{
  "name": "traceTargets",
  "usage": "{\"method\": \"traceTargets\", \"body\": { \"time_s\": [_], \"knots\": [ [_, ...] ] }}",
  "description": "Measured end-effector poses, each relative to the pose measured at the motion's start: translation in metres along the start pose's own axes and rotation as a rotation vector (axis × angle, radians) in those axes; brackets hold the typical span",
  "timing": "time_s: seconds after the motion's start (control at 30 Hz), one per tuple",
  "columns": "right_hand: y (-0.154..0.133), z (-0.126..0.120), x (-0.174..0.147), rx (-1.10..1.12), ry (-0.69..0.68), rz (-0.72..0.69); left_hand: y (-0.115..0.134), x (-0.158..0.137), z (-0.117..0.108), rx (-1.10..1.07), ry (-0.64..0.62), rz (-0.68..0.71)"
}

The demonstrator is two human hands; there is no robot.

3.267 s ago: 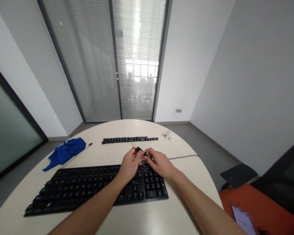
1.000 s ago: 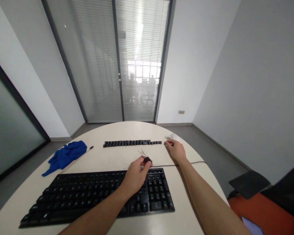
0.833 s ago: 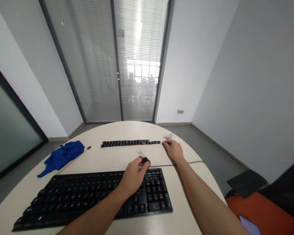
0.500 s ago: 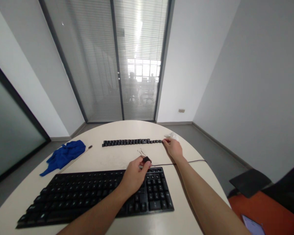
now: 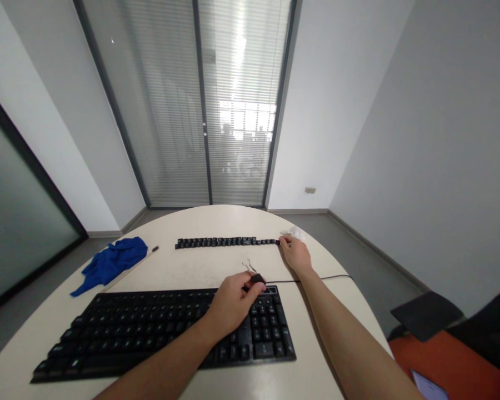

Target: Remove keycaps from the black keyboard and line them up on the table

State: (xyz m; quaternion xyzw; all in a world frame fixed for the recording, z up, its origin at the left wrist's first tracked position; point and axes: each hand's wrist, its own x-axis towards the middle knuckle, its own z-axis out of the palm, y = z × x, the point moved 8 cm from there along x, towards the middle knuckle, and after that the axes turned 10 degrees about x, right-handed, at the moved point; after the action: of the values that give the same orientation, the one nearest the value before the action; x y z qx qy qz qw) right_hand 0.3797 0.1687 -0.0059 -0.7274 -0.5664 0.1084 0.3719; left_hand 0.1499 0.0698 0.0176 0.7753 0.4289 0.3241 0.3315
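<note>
My left hand [image 5: 231,300] is closed around the black handle of a wire keycap puller [image 5: 257,279], whose thin prongs point away from me. It hovers over the right part of a black keyboard [image 5: 150,328], near the number pad. Farther off, my right hand [image 5: 296,255] pinches a small black keycap [image 5: 278,242] at the right end of a row of loose keycaps [image 5: 216,242]. The fingertips partly cover that keycap. Along the keyboard's upper right edge, some of the keys are hidden by my left hand.
A blue cloth [image 5: 112,262] lies at the left, beside a thin-handled brush [image 5: 155,249]. White crumpled tissue [image 5: 294,232] sits just behind my right hand. A black cable [image 5: 329,276] runs to the right table edge. An orange chair [image 5: 462,361] with a phone [image 5: 429,384] stands at the right.
My left hand has shifted slightly right and toward me with the keycap puller, its handle now lower over the keyboard. The right hand stays at the row's end.
</note>
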Motion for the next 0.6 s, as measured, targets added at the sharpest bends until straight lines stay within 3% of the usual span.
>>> {"method": "traceTargets", "body": {
  "time_s": [0.23,0.33,0.47,0.6],
  "knots": [
    [-0.013,-0.014,-0.011,0.026,0.061,0.008,0.013,-0.001,0.0,0.06,-0.025,0.084],
    [-0.024,-0.022,-0.016,0.035,0.007,-0.017,0.015,-0.002,0.001,0.134,-0.032,0.098],
    [-0.042,-0.026,-0.03,0.069,-0.249,-0.108,0.025,-0.005,0.005,0.329,-0.052,0.156],
    [-0.058,-0.017,-0.061,0.189,-0.695,-0.218,0.035,-0.004,0.012,0.49,-0.054,0.187]
  ]
}}
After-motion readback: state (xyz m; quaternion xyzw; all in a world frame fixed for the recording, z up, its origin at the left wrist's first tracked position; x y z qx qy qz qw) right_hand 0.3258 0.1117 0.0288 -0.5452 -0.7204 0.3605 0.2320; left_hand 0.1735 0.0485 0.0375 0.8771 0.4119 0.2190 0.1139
